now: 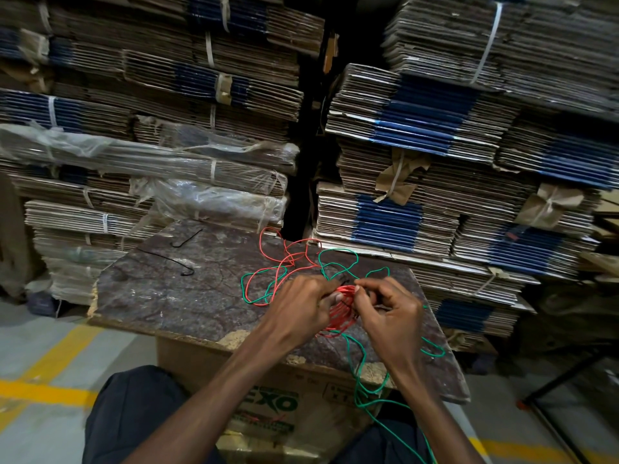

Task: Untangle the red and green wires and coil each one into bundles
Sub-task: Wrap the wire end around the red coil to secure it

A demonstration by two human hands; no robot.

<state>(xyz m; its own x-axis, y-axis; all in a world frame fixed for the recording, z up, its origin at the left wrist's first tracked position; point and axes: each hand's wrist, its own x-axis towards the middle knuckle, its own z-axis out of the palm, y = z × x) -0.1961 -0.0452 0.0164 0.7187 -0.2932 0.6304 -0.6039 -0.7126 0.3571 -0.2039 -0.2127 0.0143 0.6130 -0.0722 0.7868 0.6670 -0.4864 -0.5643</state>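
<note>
A tight coil of red wire hangs between my two hands above the worn board. My left hand grips the coil's left side. The fingers of my right hand pinch its right side near the top. Loose red wire loops across the board beyond my hands, tangled with green wire. More green wire trails down off the board's near edge toward my lap.
The board lies on a cardboard box. Two black wire ties lie on its far left part. Tall stacks of flattened cartons stand close behind. A dark metal stand leg is at the right.
</note>
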